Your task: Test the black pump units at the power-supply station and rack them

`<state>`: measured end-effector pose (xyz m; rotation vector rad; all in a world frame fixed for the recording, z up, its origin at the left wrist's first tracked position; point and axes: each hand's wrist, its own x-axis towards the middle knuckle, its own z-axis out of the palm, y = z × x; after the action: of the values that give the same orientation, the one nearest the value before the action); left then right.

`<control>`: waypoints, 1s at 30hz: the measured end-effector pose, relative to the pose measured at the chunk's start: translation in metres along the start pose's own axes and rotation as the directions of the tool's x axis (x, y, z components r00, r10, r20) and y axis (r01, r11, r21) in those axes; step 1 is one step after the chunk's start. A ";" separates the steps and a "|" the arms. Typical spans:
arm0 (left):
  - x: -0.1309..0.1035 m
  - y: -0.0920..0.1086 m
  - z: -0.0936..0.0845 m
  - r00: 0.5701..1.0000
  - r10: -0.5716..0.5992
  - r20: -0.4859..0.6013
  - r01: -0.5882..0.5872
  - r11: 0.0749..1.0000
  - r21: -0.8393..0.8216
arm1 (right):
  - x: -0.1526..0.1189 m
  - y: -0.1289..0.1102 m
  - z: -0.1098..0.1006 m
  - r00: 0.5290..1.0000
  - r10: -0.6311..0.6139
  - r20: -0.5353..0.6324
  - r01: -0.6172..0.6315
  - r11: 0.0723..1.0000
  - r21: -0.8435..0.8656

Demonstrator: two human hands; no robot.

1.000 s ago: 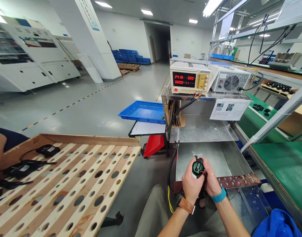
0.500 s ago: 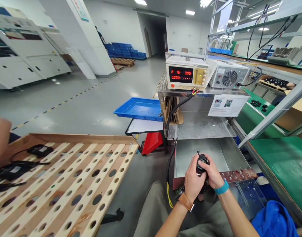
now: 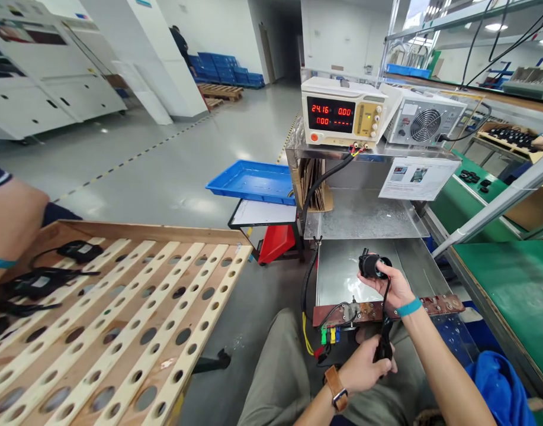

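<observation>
My right hand, with a teal band on its wrist, holds a small black cylindrical device over the metal tray. From the device a black cable runs down past the brown strip. Lower down, in front of my lap, my left hand is closed around the thick black lower part of that cable. To its left, a metal clamp sits on the brown strip, and green, yellow and blue connectors hang just below. The cable's far end is hidden.
A power supply with red digits stands on the shelf ahead. At left, a slatted wooden rack holds black corded devices, beside another person's arm. A blue tray and red bin stand mid-left; a green bench is right.
My hands have parted: the left dropped from the device to its cable, while the right lifted and tilted the device forward. The clamp and connectors came into view. Another person's arm reaches farther in.
</observation>
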<state>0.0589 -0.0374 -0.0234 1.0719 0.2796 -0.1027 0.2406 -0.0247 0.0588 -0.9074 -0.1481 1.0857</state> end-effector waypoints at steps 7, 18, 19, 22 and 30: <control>-0.015 0.040 -0.025 0.987 -0.042 0.155 0.068 0.984 -0.167 | 0.082 0.012 -0.050 0.996 0.013 -0.092 -0.035 0.970 -0.242; 0.069 0.081 -0.095 0.836 0.164 -0.523 -0.125 0.986 0.110 | 0.135 0.051 -0.117 0.955 0.217 -0.202 -0.289 0.835 -0.469; 0.072 0.077 -0.098 0.837 0.143 -0.528 -0.109 0.989 0.096 | 0.136 0.053 -0.122 0.952 0.220 -0.213 -0.297 0.831 -0.470; 0.075 0.069 -0.101 0.848 0.095 -0.522 -0.073 0.995 0.063 | 0.140 0.056 -0.129 0.949 0.222 -0.225 -0.304 0.833 -0.462; 0.078 0.070 -0.103 0.882 -0.004 -0.472 0.073 0.989 0.128 | 0.147 0.062 -0.139 0.950 0.264 -0.167 -0.312 0.829 -0.464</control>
<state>0.1305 0.0901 -0.0313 1.2265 0.7447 0.1087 0.3418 0.0256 -0.1204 -1.4725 -0.2145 1.3111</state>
